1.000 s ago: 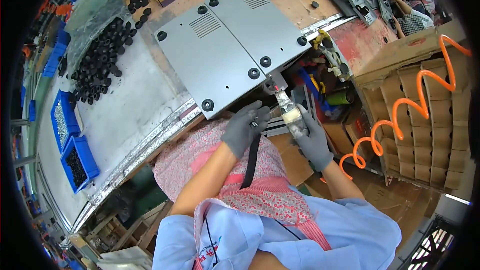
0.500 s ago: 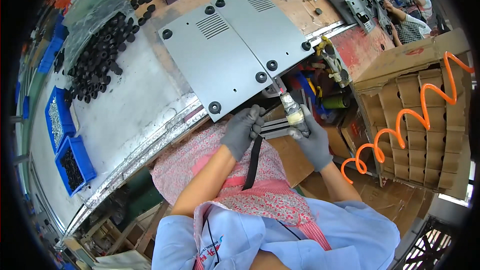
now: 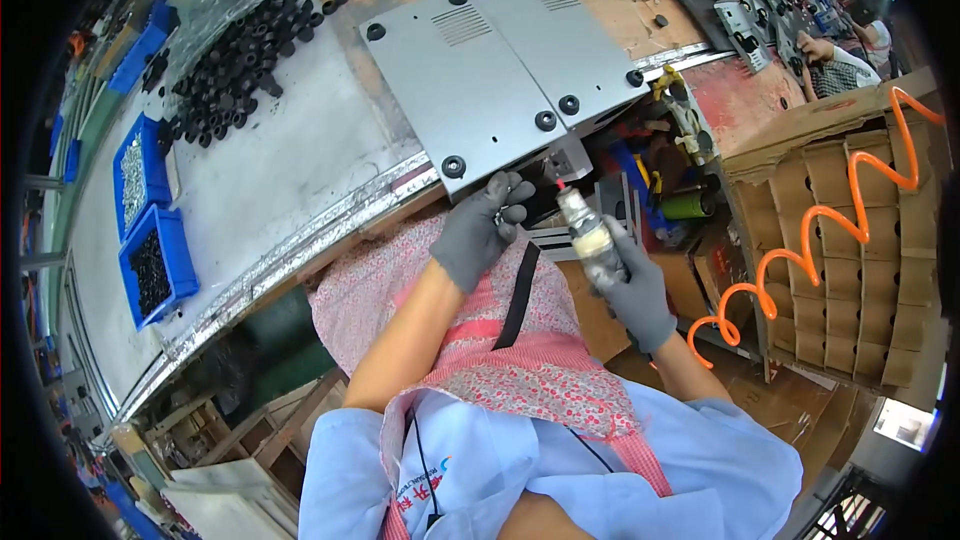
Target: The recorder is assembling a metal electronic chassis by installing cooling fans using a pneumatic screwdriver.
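Two grey sheet-metal panels point(image 3: 470, 70) with vent slots and black round rubber feet point(image 3: 453, 166) lie side by side at the table's edge. In my gloved right hand point(image 3: 640, 295) is a tape-wrapped power screwdriver point(image 3: 592, 240), its red-collared tip pointing up toward the panels' front edge and apart from it. My gloved left hand point(image 3: 480, 230) is closed just below the near panel corner. A tiny shiny bit shows among its fingers, too small to name. Under the panels' front edge a metal bracket point(image 3: 570, 158) is partly visible.
Loose black rubber feet point(image 3: 235, 65) are heaped at the left, near blue bins of silvery point(image 3: 133, 180) and black screws point(image 3: 150, 270). A divided cardboard box point(image 3: 850, 270) stands at the right, with an orange coiled hose point(image 3: 820, 210) before it. Another person's hand point(image 3: 815, 47) shows far right.
The screwdriver has drawn back from the panels' front edge, toward me. My left hand stays closed near the near panel corner. The whole view has shifted a little.
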`<action>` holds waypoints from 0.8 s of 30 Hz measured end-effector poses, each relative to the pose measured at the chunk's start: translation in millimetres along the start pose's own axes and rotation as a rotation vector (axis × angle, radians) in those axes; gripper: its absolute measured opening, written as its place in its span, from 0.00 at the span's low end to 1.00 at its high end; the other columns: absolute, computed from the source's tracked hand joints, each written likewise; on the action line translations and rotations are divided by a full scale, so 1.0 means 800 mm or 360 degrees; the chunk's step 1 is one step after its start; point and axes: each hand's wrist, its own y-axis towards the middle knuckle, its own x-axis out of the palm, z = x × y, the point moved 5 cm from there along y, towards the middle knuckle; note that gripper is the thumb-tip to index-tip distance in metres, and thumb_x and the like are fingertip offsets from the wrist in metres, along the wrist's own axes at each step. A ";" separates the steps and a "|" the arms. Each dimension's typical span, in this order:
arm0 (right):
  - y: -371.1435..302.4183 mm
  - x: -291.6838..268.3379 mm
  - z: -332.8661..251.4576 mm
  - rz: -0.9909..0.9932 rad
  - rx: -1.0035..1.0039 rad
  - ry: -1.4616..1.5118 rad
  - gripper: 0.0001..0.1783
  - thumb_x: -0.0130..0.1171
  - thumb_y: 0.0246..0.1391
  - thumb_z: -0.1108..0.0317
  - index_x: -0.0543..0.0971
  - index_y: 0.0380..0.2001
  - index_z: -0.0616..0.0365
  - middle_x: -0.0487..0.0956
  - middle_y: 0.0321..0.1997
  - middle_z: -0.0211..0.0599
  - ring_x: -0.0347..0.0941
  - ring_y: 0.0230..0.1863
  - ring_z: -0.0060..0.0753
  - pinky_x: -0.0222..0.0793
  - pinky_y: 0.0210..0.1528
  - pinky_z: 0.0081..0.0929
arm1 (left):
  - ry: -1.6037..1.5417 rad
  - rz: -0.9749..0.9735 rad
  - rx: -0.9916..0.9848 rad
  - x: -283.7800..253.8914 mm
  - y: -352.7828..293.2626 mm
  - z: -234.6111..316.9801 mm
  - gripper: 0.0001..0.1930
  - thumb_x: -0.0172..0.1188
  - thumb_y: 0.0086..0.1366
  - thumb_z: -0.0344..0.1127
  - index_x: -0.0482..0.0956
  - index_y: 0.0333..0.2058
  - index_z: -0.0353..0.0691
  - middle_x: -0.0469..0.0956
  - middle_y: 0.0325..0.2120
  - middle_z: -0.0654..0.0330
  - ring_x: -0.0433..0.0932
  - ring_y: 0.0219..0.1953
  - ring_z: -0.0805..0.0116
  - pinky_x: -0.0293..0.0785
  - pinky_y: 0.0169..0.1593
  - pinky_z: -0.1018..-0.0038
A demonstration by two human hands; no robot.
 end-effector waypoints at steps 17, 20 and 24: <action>-0.020 0.043 0.017 -0.0348 0.0318 0.0354 0.36 0.61 0.50 0.68 0.64 0.63 0.52 0.78 0.36 0.33 0.74 0.29 0.19 0.72 0.34 0.20 | 0.0059 -0.0122 0.0143 -0.002 -0.017 0.003 0.22 0.62 0.60 0.48 0.70 0.47 0.42 0.75 0.40 0.59 0.70 0.22 0.82 0.63 0.19 0.90; -0.019 0.058 0.024 -0.0353 0.0254 0.0362 0.36 0.60 0.50 0.70 0.63 0.64 0.51 0.78 0.34 0.33 0.73 0.27 0.18 0.72 0.31 0.21 | 0.0034 -0.0073 0.0224 -0.012 -0.023 0.001 0.25 0.64 0.58 0.50 0.71 0.47 0.40 0.76 0.40 0.57 0.68 0.21 0.83 0.61 0.19 0.90; -0.016 0.073 0.013 -0.0341 0.0113 0.0193 0.37 0.61 0.49 0.69 0.63 0.64 0.51 0.78 0.35 0.32 0.73 0.29 0.17 0.72 0.33 0.21 | -0.0138 -0.0106 0.0277 -0.023 -0.032 0.005 0.29 0.64 0.57 0.53 0.70 0.48 0.39 0.75 0.42 0.56 0.67 0.20 0.83 0.59 0.18 0.89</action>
